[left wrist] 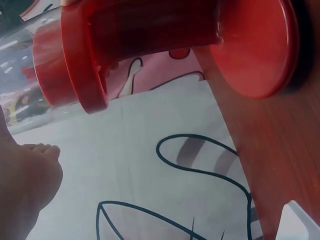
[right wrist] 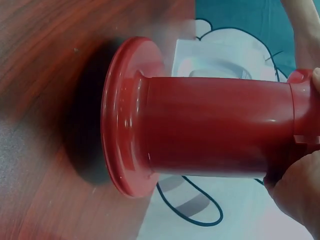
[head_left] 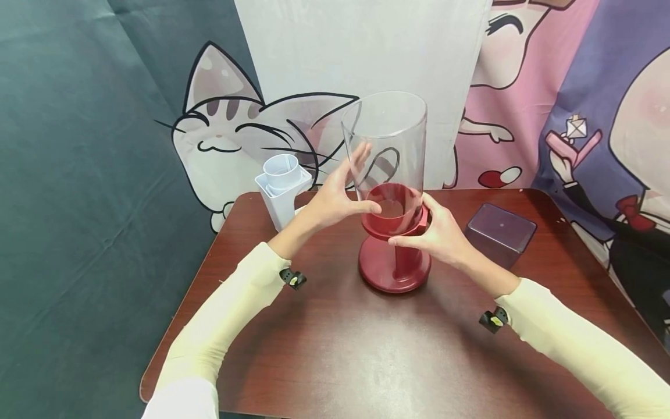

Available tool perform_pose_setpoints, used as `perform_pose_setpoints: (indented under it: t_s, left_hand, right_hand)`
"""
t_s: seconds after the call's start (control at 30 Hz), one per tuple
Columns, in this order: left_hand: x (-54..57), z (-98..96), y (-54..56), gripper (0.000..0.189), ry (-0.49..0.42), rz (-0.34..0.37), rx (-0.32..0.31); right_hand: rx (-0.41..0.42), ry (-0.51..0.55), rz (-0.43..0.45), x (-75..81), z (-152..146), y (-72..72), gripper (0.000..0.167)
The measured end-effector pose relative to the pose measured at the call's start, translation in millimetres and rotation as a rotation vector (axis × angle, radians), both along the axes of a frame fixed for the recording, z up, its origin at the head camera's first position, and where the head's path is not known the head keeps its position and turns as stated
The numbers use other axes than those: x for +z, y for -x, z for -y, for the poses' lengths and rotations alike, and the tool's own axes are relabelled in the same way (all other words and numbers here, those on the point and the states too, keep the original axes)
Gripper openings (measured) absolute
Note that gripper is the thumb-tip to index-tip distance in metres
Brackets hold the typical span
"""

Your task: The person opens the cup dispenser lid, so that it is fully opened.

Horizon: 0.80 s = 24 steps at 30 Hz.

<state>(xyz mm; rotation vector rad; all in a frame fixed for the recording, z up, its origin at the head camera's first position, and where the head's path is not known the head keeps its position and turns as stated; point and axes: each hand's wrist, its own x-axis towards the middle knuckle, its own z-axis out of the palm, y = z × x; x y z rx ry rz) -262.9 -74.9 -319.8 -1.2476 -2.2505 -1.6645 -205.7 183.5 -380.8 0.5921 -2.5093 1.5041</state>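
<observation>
A tall clear plastic cylinder (head_left: 389, 145) with an open top sits upright in the red ring (head_left: 419, 224) of a red stand (head_left: 395, 267). My left hand (head_left: 337, 198) holds the cylinder low on its left side, thumb across the front and fingers up along the far side. On the right, my right hand (head_left: 442, 233) grips the stand's ring, its thumb in front and its fingers behind. The left wrist view shows the cylinder's red lower end (left wrist: 52, 65) inside the ring. In the right wrist view, the thick red column (right wrist: 215, 127) joins the round base (right wrist: 132, 117) over the tabletop.
A white container with a round cup-like part (head_left: 282, 180) stands at the table's back left. Near the right forearm is a dark translucent purple box (head_left: 499, 233). The brown wooden table (head_left: 335, 349) ends at a cartoon-printed cloth (head_left: 387, 46) behind.
</observation>
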Motion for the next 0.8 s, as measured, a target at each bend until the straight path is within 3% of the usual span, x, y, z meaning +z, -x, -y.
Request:
perform_pose_setpoints:
  t_s: [0.2,0.53,0.8]
  left_hand:
    - [2.0,-3.5,-7.1,0.119,-0.026,0.043,-0.089]
    - [-2.1,-5.6,-14.4,0.109,-0.069,0.014,-0.151]
    - [-6.3,-3.5,-20.2,0.099,-0.084,0.047,-0.161]
  right_hand:
    - [0.015,-0.049,-0.001,0.0,-2.9,-5.9,0.095]
    - [0.063,-0.066,-0.003,-2.8,-6.1,-8.4,0.098]
    - [0.089,-0.064,0.015,-8.2,-4.0,-9.4,0.097]
